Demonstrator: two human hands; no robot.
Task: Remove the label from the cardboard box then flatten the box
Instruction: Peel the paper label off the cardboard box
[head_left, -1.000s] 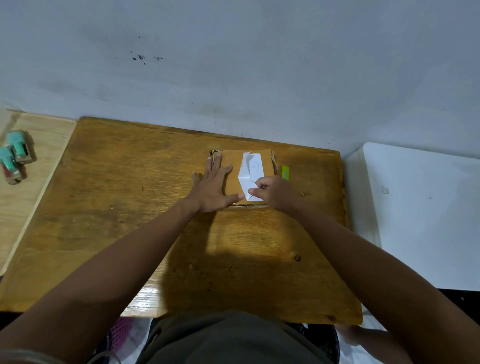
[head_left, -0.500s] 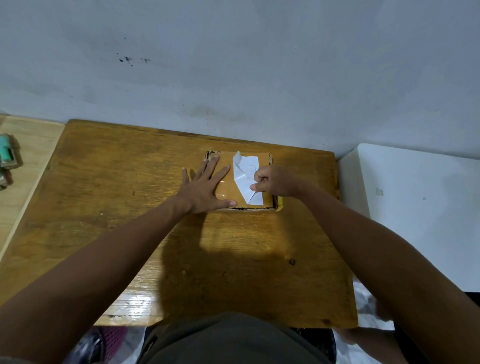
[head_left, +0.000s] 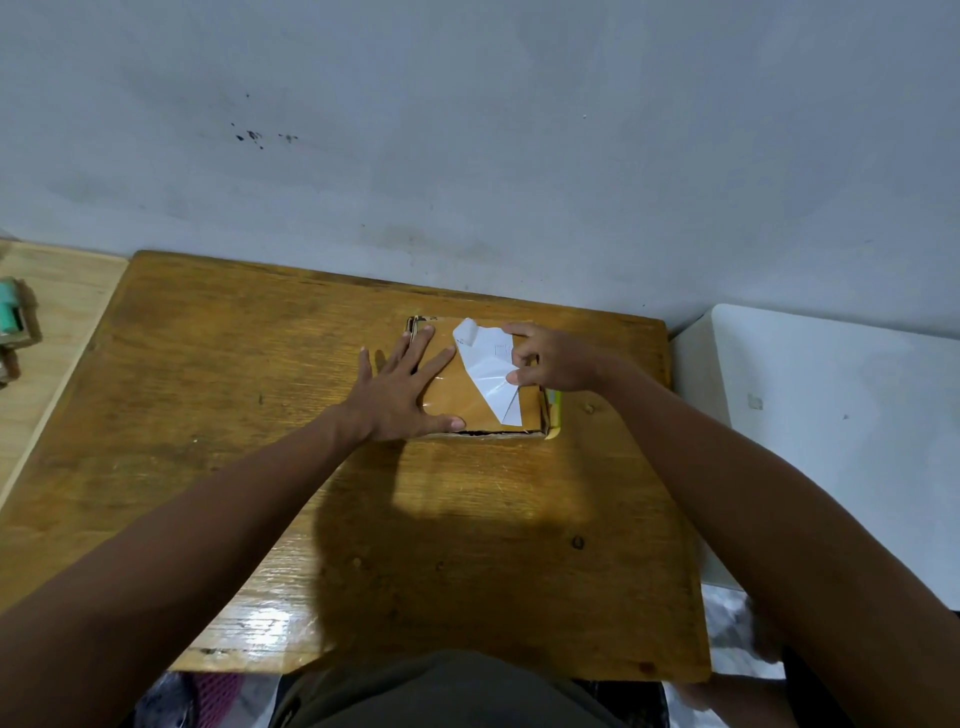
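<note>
A small brown cardboard box (head_left: 457, 395) lies on the wooden table (head_left: 218, 395) near its far edge. A white label (head_left: 488, 364) on the box top is partly peeled, folded back on itself, with its far-left corner curling up. My left hand (head_left: 400, 395) lies flat with fingers spread on the left part of the box, pressing it down. My right hand (head_left: 550, 358) pinches the lifted edge of the label between thumb and fingers, over the right part of the box.
A yellow-green object (head_left: 555, 408) peeks out at the box's right side. A white surface (head_left: 821, 426) adjoins the table on the right. A lighter wooden surface (head_left: 57, 312) with teal items (head_left: 10, 317) lies to the left. The grey wall (head_left: 467, 130) rises right behind the table.
My right hand has pulled the label's near end up and away toward the far side, so more of it is peeled and folded back. My left hand stays pressed on the box.
</note>
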